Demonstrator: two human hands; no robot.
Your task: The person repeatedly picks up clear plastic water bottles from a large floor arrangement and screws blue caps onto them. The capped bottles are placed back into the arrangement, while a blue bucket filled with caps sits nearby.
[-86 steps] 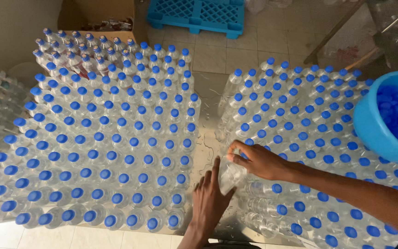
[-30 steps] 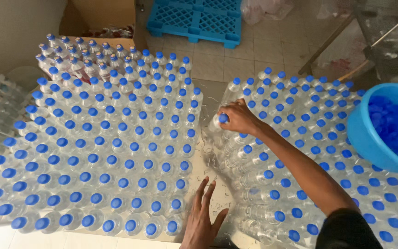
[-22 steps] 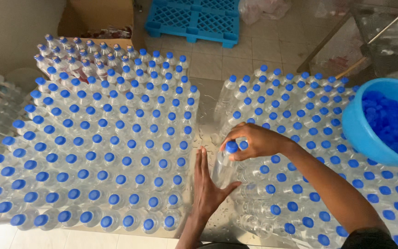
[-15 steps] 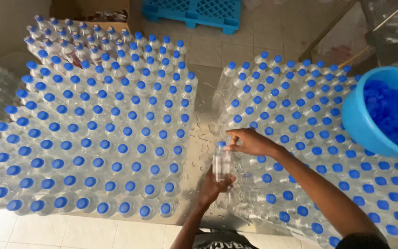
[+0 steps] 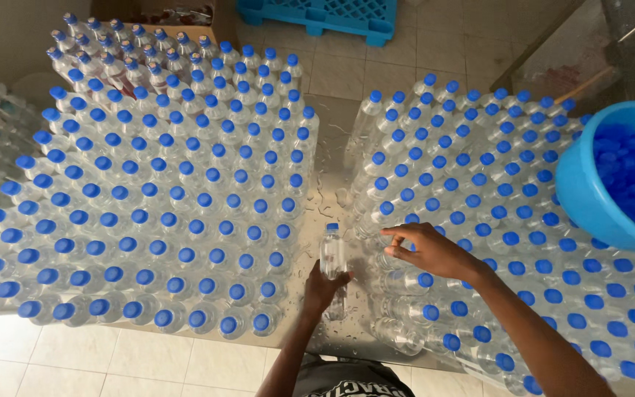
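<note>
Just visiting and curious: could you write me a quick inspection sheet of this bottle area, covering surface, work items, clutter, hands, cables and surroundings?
Surface: wet metal table, water drops in the gap between the bottle groups.
Work items: single clear bottle with blue cap, upright in the gap; left bottle block and right bottle block, capped blue.
Clutter: blue tub of loose caps at right.
Hands: left hand grips the single bottle low; right hand hovers over the right block, fingers pinched, apparently empty.
Cables: nothing seen.
Surroundings: tiled floor, blue plastic pallet, cardboard box.
</note>
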